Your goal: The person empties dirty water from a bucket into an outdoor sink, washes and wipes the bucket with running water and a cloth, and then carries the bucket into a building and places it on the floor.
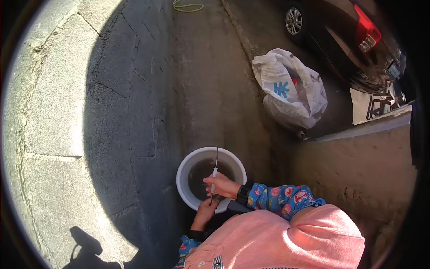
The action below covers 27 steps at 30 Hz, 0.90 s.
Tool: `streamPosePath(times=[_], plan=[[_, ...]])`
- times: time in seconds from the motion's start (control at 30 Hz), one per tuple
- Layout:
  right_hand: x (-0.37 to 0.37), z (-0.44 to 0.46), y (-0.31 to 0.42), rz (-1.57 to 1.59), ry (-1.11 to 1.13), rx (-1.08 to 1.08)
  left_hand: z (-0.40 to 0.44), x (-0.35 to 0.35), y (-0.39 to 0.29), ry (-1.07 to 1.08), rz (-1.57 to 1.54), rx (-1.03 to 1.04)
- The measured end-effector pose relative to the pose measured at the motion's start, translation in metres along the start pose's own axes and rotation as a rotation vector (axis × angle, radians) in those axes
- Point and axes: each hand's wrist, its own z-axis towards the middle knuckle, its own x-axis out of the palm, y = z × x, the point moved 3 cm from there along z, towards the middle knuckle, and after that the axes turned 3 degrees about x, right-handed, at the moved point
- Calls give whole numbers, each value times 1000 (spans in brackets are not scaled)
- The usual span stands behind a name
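A thin, rod-like tool with a long metal tip and a pale grey-white middle points away from me over a white bucket. My right hand is closed around the pale section. Nearer my body, my left hand is closed at the tool's dark lower end, by the bucket's near rim. The exact kind of tool is too small to make out. Inside the bucket is something dark, perhaps murky liquid, and my hands partly cover it. Both wrists wear dark bands.
A rough block wall runs along the left. Ahead on the right stands a white woven sack with blue marking, its top open. Beyond it is a dark car. A low wall is at right; a yellow hose lies far ahead.
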Motion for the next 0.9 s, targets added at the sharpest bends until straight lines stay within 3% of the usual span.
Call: streamPosePath(times=[0.2, 0.27, 0.43, 0.5, 0.63, 0.77, 0.8, 0.83, 0.9], plan=[[-4, 23, 130, 41, -62, -224, 85, -24, -124, 41, -22, 22], [-2, 27, 176, 48, -136, -270, 118, -33, -163, 33, 48, 137], [-18, 33, 281, 169, -255, -497, 202, -42, -267, 223, 149, 281], [-25, 31, 321, 216, -283, -549, 230, -48, -310, 263, 229, 243], [-37, 36, 393, 373, -339, -701, 292, -48, -390, 381, 382, 428], [-58, 54, 464, 474, -305, -752, 356, -49, -455, 425, 542, 388], [-66, 63, 484, 505, -298, -736, 384, -50, -459, 388, 556, 527], [-72, 73, 504, 537, -280, -733, 398, -52, -479, 413, 566, 452], [-88, 86, 534, 570, -263, -716, 430, -50, -499, 479, 598, 535]])
